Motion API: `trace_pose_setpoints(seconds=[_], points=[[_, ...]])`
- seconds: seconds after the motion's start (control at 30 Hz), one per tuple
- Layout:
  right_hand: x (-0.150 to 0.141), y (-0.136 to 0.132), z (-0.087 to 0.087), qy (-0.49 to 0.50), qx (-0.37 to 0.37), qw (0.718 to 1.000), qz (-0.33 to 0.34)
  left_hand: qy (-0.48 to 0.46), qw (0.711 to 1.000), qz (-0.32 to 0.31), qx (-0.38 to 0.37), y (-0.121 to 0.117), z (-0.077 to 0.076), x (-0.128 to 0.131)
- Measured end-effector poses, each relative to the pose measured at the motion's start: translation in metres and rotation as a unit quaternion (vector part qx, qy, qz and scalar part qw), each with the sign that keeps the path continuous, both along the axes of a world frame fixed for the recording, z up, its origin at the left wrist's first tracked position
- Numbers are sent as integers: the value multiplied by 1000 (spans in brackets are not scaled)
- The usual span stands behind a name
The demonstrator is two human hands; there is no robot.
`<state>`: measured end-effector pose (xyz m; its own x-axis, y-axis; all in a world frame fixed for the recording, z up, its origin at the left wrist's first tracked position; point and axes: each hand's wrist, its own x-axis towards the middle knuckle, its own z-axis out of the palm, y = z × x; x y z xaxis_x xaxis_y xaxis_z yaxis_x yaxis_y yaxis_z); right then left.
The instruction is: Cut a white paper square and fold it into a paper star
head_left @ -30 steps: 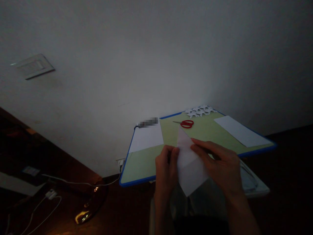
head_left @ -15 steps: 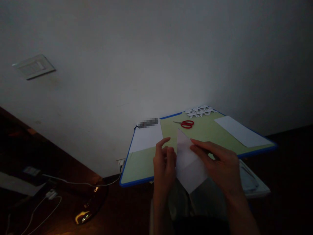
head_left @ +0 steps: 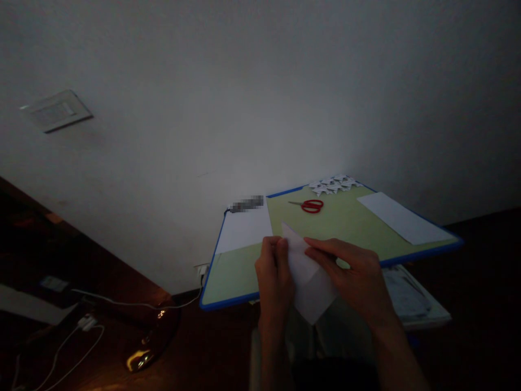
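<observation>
A folded sheet of white paper (head_left: 309,282), kite-shaped with its narrow tip pointing away from me, is held above my lap at the table's near edge. My left hand (head_left: 275,269) pinches its left edge near the tip between thumb and curled fingers. On the opposite edge, my right hand (head_left: 350,271) grips the paper between thumb and forefinger. Beyond the tip, scissors (head_left: 311,206) with red handles lie on the green tabletop (head_left: 342,222), blades to the left.
White sheets lie at the table's left (head_left: 244,231) and right (head_left: 401,220). Several folded white paper pieces (head_left: 334,184) sit in rows at the back. A pixelated dark object (head_left: 247,204) rests at the back left. Cables (head_left: 134,305) and a plug (head_left: 202,270) are at the left.
My left hand let go with its forefinger raised, then closed on the paper again. The paper's tip and my right hand shifted left and slightly toward me.
</observation>
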<state>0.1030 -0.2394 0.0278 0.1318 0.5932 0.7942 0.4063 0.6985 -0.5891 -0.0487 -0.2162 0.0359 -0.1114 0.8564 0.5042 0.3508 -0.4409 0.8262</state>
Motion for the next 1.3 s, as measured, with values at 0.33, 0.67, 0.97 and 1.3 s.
trace_pose_setpoints(seconds=[0.33, 0.67, 0.97, 1.3], points=[[-2, 1, 2, 8, -9, 1000, 13, -116, 992, -33, -27, 0, -4, -3], [-6, 2, 1, -9, -27, 998, 61, -57, 997, 28, 46, 2, 0, -4], [-8, -1, 1, -3, -45, 996, 74, -85, 995, 39, 23, -5, -1, -2], [-2, 1, -6, -7, -78, 991, 108, -70, 997, 8, 16, 0, -8, -14]])
